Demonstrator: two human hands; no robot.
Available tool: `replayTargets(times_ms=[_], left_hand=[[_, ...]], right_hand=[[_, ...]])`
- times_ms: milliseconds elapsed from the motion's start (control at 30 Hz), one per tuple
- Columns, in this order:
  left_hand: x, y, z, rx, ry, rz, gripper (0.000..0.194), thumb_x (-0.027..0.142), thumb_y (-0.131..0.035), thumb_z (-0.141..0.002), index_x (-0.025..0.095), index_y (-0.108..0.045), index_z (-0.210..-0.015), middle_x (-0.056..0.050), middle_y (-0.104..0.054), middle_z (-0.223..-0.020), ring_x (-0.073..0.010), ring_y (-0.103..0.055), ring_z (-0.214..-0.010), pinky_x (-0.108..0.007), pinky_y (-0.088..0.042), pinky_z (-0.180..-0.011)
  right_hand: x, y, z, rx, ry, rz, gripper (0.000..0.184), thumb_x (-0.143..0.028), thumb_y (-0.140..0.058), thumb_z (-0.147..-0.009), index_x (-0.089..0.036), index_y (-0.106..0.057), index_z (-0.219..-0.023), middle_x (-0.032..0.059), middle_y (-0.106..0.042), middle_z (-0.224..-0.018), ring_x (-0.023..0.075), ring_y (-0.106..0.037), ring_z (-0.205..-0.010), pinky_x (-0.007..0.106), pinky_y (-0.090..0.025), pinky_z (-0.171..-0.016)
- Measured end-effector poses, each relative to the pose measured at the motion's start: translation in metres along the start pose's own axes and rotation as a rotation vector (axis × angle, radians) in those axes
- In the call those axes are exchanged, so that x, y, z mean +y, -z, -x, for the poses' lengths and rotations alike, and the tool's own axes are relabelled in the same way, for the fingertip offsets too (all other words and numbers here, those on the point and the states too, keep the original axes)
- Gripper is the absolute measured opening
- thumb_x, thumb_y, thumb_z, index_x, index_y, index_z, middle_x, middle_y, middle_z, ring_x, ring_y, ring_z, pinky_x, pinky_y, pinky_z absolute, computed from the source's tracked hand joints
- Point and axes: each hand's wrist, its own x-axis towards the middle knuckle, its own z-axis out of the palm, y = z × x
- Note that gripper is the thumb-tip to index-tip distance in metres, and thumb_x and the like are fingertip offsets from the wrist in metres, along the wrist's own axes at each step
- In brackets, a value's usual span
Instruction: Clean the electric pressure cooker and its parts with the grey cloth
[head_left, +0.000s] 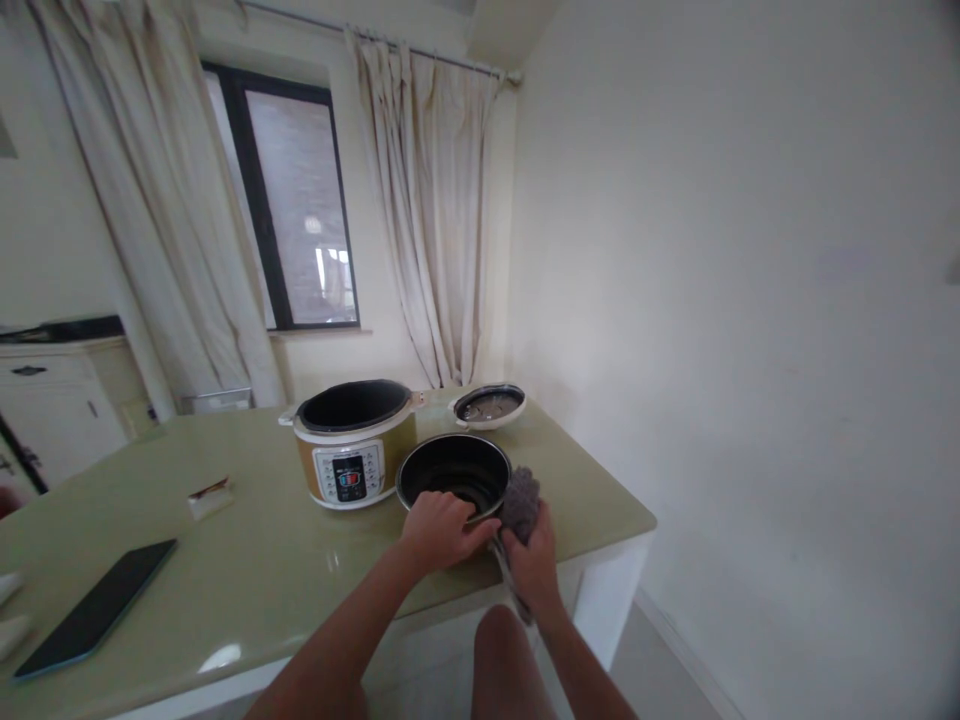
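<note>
Left hand (439,532) grips the near rim of the black inner pot (442,458); right hand (535,568) clasps a grey cloth (520,503) just beside the pot's near-right side

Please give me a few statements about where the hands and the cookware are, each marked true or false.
1. The right hand holds a grey cloth. True.
2. The black pot sits inside the cooker. False: it is beside the cooker, to its right.
3. The left hand is resting on the dark tablet. False: it is at the near rim of the black pot, and the dark tablet lies well off to the left.
4. The lid lies on the table, beyond the black pot. True.
5. The cooker is covered. False: its top is open.
</note>
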Motion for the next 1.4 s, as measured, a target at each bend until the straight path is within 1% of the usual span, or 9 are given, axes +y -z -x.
replayTargets(times_ms=[100,267,500,700,833,967,1133,1300,1400], left_hand=[[-0.001,-0.002,0.001,0.022,-0.032,-0.014,0.072,0.078,-0.039,-0.103,0.022,-0.083,-0.096,-0.016,-0.082,-0.098,-0.0336,-0.077,-0.101,-0.04,-0.052,-0.086],[-0.007,-0.003,0.002,0.025,-0.065,-0.036,0.068,0.071,-0.038,-0.106,0.022,-0.083,-0.091,-0.014,-0.083,-0.095,-0.0322,-0.078,-0.094,-0.039,-0.049,-0.078],[-0.022,-0.01,0.008,0.052,-0.205,0.016,0.066,0.069,-0.04,-0.106,0.023,-0.08,-0.081,-0.011,-0.082,-0.084,-0.0266,-0.077,-0.082,-0.035,-0.04,-0.068],[-0.044,-0.003,0.005,0.021,-0.292,-0.032,0.061,0.065,-0.045,-0.105,0.02,-0.076,-0.078,-0.012,-0.08,-0.083,-0.0271,-0.075,-0.084,-0.039,-0.045,-0.076],[-0.041,0.015,0.009,0.008,-0.334,0.002,0.04,0.053,-0.059,-0.098,0.019,-0.079,-0.103,-0.012,-0.081,-0.1,-0.0305,-0.074,-0.102,-0.045,-0.049,-0.096],[0.012,0.011,0.006,0.045,-0.155,0.063,0.058,0.038,-0.059,-0.097,0.015,-0.06,-0.15,-0.017,-0.079,-0.128,-0.0328,-0.074,-0.115,-0.047,-0.049,-0.105],[0.061,-0.013,-0.005,0.07,0.085,0.0,0.044,0.043,-0.038,-0.11,0.018,-0.074,-0.111,-0.016,-0.082,-0.096,-0.0339,-0.08,-0.089,-0.041,-0.052,-0.076],[0.033,-0.017,-0.001,0.109,0.001,-0.02,0.044,0.043,-0.037,-0.112,0.024,-0.075,-0.101,-0.012,-0.083,-0.091,-0.0305,-0.08,-0.087,-0.036,-0.048,-0.072],[0.007,-0.017,0.008,0.104,-0.069,-0.02,0.043,0.05,-0.045,-0.11,0.025,-0.077,-0.097,-0.011,-0.083,-0.09,-0.0289,-0.079,-0.085,-0.035,-0.046,-0.072]], right_hand=[[-0.005,0.022,-0.046,0.216,0.001,-0.262,0.091,-0.03,-0.056,-0.078,-0.014,-0.033,-0.164,0.019,-0.064,-0.152,0.0331,-0.063,-0.139,0.05,-0.047,-0.121],[0.008,0.011,-0.07,0.338,0.147,-0.464,0.073,-0.032,-0.057,-0.075,-0.021,-0.06,-0.147,0.0117,-0.071,-0.145,0.0313,-0.065,-0.135,0.047,-0.046,-0.12],[0.032,0.054,-0.071,0.732,-0.119,-0.308,0.08,-0.038,-0.056,-0.076,-0.01,-0.057,-0.151,0.0227,-0.069,-0.142,0.0422,-0.063,-0.134,0.057,-0.044,-0.118],[0.046,0.029,-0.024,0.237,0.04,-0.486,0.075,-0.037,-0.069,-0.069,-0.017,-0.069,-0.141,0.0148,-0.075,-0.137,0.0373,-0.067,-0.13,0.053,-0.048,-0.12],[0.062,0.004,0.006,0.319,-0.052,-0.623,0.084,-0.048,-0.081,-0.067,-0.023,-0.066,-0.146,0.0138,-0.068,-0.15,0.0391,-0.059,-0.143,0.057,-0.044,-0.124],[0.047,0.013,-0.007,0.281,-0.07,-0.791,0.083,-0.052,-0.086,-0.063,-0.027,-0.068,-0.14,0.0102,-0.073,-0.142,0.0382,-0.065,-0.135,0.057,-0.049,-0.12],[0.019,0.026,-0.019,0.029,-0.102,-1.021,0.068,-0.05,-0.08,-0.07,-0.024,-0.072,-0.133,0.0097,-0.081,-0.123,0.0371,-0.074,-0.119,0.049,-0.062,-0.103],[0.024,0.003,0.007,0.245,-0.158,-0.898,0.069,-0.048,-0.085,-0.066,-0.025,-0.073,-0.13,0.008,-0.076,-0.136,0.0369,-0.064,-0.135,0.047,-0.05,-0.119],[0.023,0.006,-0.001,0.236,-0.107,-0.931,0.054,-0.054,-0.078,-0.075,-0.025,-0.075,-0.121,0.0072,-0.079,-0.122,0.0345,-0.069,-0.125,0.044,-0.057,-0.111]])
